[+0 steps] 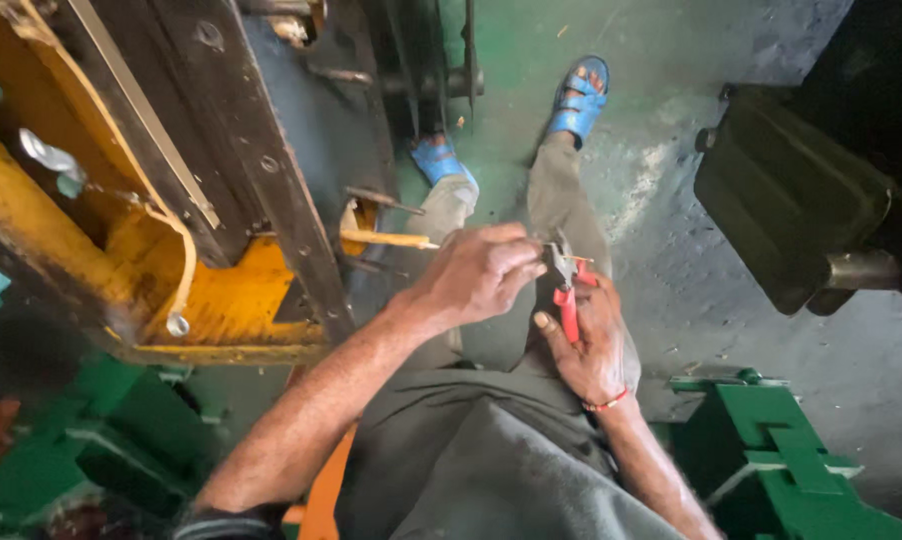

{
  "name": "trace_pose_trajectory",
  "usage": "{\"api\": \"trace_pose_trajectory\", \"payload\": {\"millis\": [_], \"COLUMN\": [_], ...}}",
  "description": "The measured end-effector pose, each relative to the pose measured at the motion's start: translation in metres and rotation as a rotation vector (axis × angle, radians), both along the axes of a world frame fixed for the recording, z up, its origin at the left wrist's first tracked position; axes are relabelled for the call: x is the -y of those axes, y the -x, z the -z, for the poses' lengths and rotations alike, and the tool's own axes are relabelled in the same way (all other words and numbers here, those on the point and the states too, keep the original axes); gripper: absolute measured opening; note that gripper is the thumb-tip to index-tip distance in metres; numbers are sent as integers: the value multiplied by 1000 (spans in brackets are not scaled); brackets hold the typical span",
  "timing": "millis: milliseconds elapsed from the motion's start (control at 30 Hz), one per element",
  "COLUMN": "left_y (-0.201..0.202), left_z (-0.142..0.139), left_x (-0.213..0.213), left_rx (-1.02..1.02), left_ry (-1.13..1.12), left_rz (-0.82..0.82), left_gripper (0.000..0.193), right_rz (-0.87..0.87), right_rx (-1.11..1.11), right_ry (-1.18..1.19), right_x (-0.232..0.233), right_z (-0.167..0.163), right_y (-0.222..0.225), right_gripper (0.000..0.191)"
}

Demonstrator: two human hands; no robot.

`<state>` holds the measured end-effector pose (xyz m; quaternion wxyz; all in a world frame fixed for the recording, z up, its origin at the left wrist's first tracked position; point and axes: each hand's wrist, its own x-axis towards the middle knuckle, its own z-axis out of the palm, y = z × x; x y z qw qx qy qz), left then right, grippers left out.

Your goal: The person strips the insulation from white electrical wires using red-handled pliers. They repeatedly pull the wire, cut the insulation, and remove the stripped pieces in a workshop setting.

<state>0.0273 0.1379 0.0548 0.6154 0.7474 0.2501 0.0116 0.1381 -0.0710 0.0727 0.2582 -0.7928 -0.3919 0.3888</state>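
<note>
My right hand (593, 345) grips red-handled pliers (568, 290) over my lap, jaws pointing up and away. My left hand (479, 272) reaches across and pinches something small at the pliers' jaws; the piece itself is hidden by the fingers. A red thread band circles my right wrist. I am seated, with grey trousers and blue sandals (579, 98) on the green floor below.
A yellow and dark metal machine frame (221, 300) stands close on my left, with a thin yellow rod (386, 238) sticking out toward my left hand. A dark metal box (791, 195) sits at the right. Green metal parts (781, 450) lie at lower right and lower left.
</note>
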Motion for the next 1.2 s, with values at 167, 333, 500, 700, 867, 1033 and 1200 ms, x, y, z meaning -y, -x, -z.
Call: {"api": "trace_pose_trajectory", "payload": {"millis": [167,333,500,700,867,1033,1200], "left_y": [4,2,5,6,4,10,16], "left_z": [1,11,11,-1,-9,-5,-6], "left_x": [-2,6,1,-4,9,19,17], "left_rx": [32,-27,-46,-100,-156,45,23], "left_ry": [-44,39,115,65,-13,-24,-187], "left_rz": [48,88,114,180,93,-28,-79], "left_gripper": [9,9,11,29,50,46,63], "right_rz": [118,85,144,105,257,438,1204], "right_rx": [-13,-12,-116,-167,-436,-750,-1098], "right_ry": [81,99,54,191,193,83,-324], "right_x": [8,12,6,8,26,40,32], "right_z": [2,-5,-14,-15,-19,-19,-10], "right_y": [28,34,37,37,36,50,60], "right_gripper": [36,32,34,32,40,25,21]}}
